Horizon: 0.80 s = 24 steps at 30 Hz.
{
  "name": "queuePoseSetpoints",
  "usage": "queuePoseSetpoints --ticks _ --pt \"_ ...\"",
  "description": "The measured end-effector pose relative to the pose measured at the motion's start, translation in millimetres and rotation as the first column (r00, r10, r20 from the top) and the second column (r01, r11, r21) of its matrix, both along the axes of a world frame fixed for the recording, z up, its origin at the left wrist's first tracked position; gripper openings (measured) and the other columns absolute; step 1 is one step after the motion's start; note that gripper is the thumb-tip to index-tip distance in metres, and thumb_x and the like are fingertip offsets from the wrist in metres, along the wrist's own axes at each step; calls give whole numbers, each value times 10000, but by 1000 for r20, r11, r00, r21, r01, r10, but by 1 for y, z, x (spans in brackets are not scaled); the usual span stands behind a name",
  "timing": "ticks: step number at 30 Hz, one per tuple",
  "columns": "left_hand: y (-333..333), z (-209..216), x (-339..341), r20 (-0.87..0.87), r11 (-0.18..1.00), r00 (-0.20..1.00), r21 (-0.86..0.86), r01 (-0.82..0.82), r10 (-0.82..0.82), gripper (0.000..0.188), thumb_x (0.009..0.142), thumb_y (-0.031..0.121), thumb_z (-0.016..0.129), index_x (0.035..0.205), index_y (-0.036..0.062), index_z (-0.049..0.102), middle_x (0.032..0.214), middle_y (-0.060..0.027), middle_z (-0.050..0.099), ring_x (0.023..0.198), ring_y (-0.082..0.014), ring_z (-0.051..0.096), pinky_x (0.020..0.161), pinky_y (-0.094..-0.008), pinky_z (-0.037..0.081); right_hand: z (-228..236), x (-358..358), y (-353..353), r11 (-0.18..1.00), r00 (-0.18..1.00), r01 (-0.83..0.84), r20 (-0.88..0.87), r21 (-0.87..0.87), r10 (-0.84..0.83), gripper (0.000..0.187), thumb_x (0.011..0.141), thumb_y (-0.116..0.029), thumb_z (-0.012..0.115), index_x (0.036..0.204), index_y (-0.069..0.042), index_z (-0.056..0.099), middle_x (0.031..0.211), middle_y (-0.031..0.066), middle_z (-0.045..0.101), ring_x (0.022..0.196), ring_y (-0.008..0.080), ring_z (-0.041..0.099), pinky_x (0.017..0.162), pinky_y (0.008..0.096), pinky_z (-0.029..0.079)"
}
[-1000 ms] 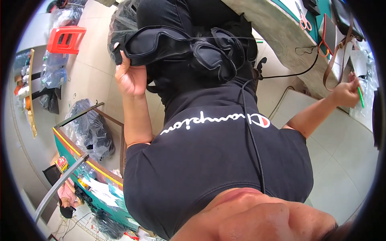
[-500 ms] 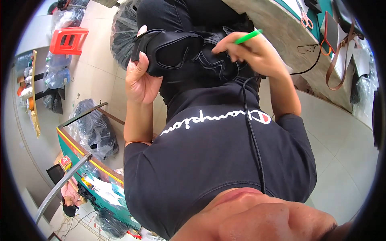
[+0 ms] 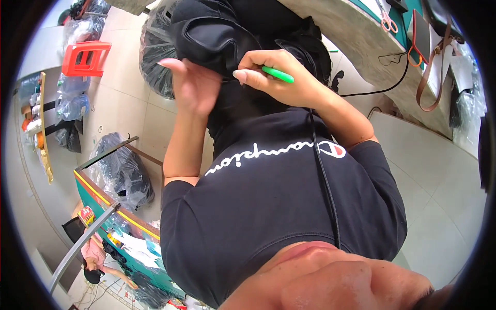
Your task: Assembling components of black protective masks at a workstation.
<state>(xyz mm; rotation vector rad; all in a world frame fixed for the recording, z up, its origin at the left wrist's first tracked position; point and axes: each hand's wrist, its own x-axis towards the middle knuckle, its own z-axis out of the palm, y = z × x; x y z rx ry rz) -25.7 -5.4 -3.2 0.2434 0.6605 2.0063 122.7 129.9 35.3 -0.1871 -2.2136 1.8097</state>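
Pen point(image 3: 277, 74) in right hand point(image 3: 281, 77) — left hand point(image 3: 194, 85) beside, under bag point(image 3: 217, 39).

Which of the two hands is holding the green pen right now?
The right hand grips the green pen; the left hand is open, empty, beside the black bag.

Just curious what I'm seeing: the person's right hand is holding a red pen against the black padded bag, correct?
Not quite. In the head view the pen in the right hand is green, not red. It is held against the black padded bag as you say.

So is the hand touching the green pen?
Touching: the head view shows the right hand with its fingers wrapped around the green pen.
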Motion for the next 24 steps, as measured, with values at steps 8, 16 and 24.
queuePoseSetpoints --ticks 8,16,24 --pt "6 -16 28 -196 985 967 -81 151 -164 449 898 -37 551 1317 39 407 1267 -104 536 1147 -202 544 979 -338 444 13 15 8 991 991 -111 78 79 105 167 870 -147 636 819 9 608 617 34 545 562 91 472 536 255 394" --pt "7 -16 27 -351 980 917 -125 154 -189 456 871 -107 543 1299 3 429 1230 -106 569 1131 -203 561 991 -346 437 23 40 116 762 998 -59 -62 -645 25 272 893 -261 555 922 1 624 749 35 543 655 49 459 496 183 326" --pt "0 -26 19 -623 881 647 -440 175 -440 313 861 -78 572 1169 -29 545 1069 -61 631 982 -89 561 880 -238 432 94 44 157 674 911 -123 -353 -729 -215 167 944 -199 524 911 -37 546 692 -30 350 554 64 302 458 202 275"
